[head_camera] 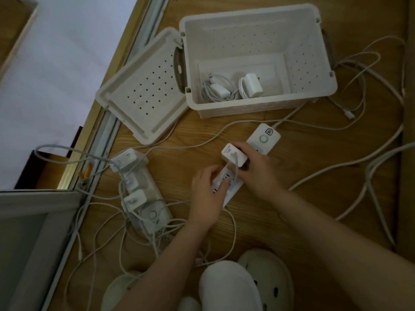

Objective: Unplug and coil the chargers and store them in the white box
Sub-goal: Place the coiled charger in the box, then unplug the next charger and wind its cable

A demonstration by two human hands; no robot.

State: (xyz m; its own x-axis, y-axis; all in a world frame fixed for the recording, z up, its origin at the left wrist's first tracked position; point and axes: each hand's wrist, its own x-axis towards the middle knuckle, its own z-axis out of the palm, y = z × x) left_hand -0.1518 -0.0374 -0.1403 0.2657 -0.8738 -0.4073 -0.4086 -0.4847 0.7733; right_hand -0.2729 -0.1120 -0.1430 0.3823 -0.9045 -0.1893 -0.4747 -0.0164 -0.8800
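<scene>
White perforated clogs (267, 286) and a pale-clad knee (229, 286) fill the 6 o'clock edge, with both bare forearms reaching up from there over the wooden floor (292, 221).

At centre, the right hand (256, 169) has its fingers clamped round a white charger brick (233, 154); its thin cable (235, 169) drops from the brick's face toward the strip below. Whether the prongs are seated or already clear of the socket cannot be told (the hand covers that side). The left hand (208, 194), just at 7 o'clock of the brick, lies on the near end of the white power strip (262, 140) with its fingers slightly spread and pressing flat, gripping nothing.

The white box (258, 104) stands open at 12 o'clock, well apart from the hands, with two coiled chargers (231, 87) on its bottom. Its perforated lid (141, 86) lies flat beside it at 10 o'clock, touching the box's left wall.

A second power strip (143, 191) sits at 9 o'clock of the hands, near the sliding-door track (107, 122), with three white chargers (125, 161) plugged in and a tangle of thin white cables around it. Thicker white cords (370, 153) loop across the floor at 3 o'clock.
</scene>
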